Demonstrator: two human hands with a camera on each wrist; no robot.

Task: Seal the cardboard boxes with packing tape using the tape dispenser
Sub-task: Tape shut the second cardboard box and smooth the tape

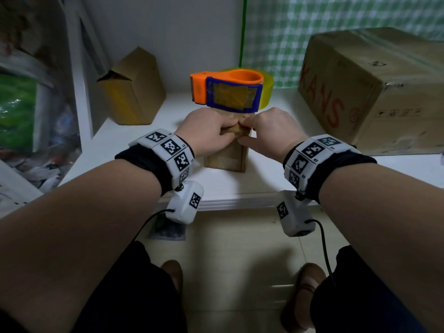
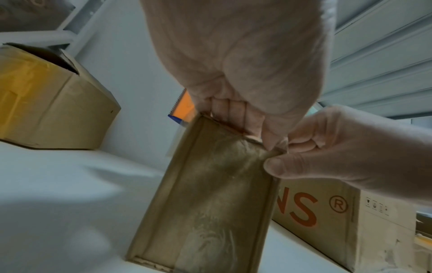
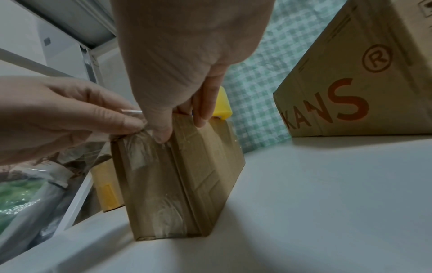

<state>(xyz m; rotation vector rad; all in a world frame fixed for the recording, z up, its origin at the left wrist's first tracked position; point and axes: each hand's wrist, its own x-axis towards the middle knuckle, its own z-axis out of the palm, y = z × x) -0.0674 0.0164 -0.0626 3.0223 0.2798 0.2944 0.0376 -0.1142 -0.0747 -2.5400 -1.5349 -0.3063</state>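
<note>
A small brown cardboard box (image 1: pixel 225 157) stands upright on the white table (image 1: pixel 252 188), with clear tape over its faces (image 3: pixel 149 175). Both hands meet at its top. My left hand (image 1: pixel 223 127) curls over the top edge (image 2: pixel 233 114) and pinches the crinkled tape at the near corner (image 3: pixel 131 123). My right hand (image 1: pixel 249 131) grips the top, thumb pressed on the near face (image 3: pixel 161 134), fingers over the far side. The orange and blue tape dispenser (image 1: pixel 230 92) with its yellow roll (image 3: pixel 223 105) sits just behind the hands at the box top; what it rests on is hidden.
A large cardboard box marked KANS (image 1: pixel 374 92) fills the right of the table. An open box with yellow tape (image 1: pixel 134 90) stands at the back left. A white shelf frame (image 1: pixel 79 75) with plastic bags (image 1: pixel 16 111) borders the left.
</note>
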